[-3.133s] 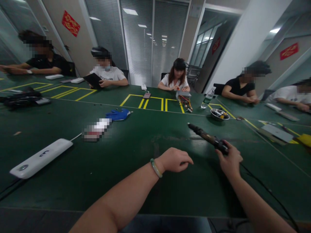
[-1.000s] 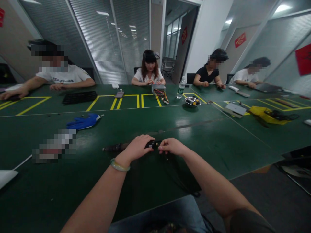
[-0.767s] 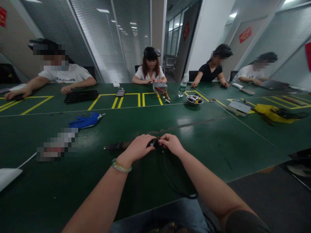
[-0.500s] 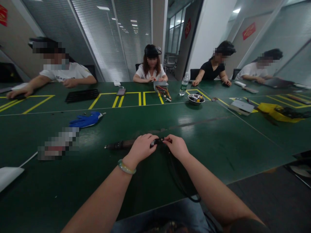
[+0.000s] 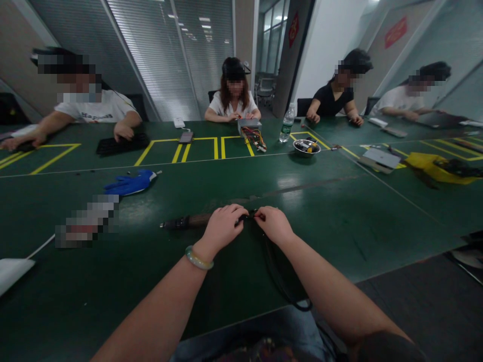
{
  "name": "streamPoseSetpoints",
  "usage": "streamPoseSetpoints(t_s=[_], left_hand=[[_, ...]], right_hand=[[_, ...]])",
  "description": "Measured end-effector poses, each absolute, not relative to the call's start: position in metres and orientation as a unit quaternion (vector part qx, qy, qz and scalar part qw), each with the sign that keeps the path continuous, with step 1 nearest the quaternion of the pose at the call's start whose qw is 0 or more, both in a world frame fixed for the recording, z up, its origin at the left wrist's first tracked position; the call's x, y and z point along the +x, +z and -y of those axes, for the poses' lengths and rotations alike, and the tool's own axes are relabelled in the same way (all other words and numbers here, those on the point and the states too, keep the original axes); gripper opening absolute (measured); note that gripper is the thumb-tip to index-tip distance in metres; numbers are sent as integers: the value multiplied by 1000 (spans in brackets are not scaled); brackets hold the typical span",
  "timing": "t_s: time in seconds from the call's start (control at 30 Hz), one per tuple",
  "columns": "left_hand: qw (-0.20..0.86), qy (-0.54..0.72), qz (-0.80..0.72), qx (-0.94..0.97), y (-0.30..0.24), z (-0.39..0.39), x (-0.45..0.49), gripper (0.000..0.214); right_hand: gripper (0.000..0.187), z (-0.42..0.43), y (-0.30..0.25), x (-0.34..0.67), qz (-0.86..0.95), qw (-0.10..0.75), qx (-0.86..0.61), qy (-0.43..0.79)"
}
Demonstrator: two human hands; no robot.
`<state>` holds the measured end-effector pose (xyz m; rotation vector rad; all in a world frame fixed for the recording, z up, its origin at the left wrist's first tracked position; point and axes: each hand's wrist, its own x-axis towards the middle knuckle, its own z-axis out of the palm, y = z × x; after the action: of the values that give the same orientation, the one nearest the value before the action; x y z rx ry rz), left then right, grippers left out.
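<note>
A dark electric screwdriver [image 5: 194,220] lies on the green table in front of me, its metal tip pointing left. My left hand [image 5: 224,224] is wrapped over its rear part from above, hiding much of the body. At the rear end, my right hand [image 5: 276,226] pinches the end of a black cord [image 5: 272,271] between thumb and fingertips. The small joint between the two hands is mostly covered by fingers, so I cannot tell whether cord and tool are joined. Below my right hand the cord hangs in a loop toward the table's near edge.
A blue glove [image 5: 130,184] lies left, above a blurred-out object [image 5: 88,221]. Farther back are a keyboard [image 5: 123,144], a power supply with loose wires [image 5: 249,126], a water bottle [image 5: 287,124], a metal bowl [image 5: 306,148] and a yellow bag [image 5: 439,166]. Several people sit opposite.
My hands stay at the tool's rear end with slightly shifted fingers. The camera view has moved a little. The person at far left has lowered a hand onto the keyboard.
</note>
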<state>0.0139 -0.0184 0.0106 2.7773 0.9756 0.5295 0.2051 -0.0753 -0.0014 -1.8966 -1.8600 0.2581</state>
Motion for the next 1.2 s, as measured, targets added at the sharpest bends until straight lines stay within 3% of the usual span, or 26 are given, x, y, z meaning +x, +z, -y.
streamPoseSetpoints(t_s=[1.2], left_hand=[[99,167,-314,929,10,14,12,26]], right_hand=[[8,68,-14,201,643,315,-686,128]])
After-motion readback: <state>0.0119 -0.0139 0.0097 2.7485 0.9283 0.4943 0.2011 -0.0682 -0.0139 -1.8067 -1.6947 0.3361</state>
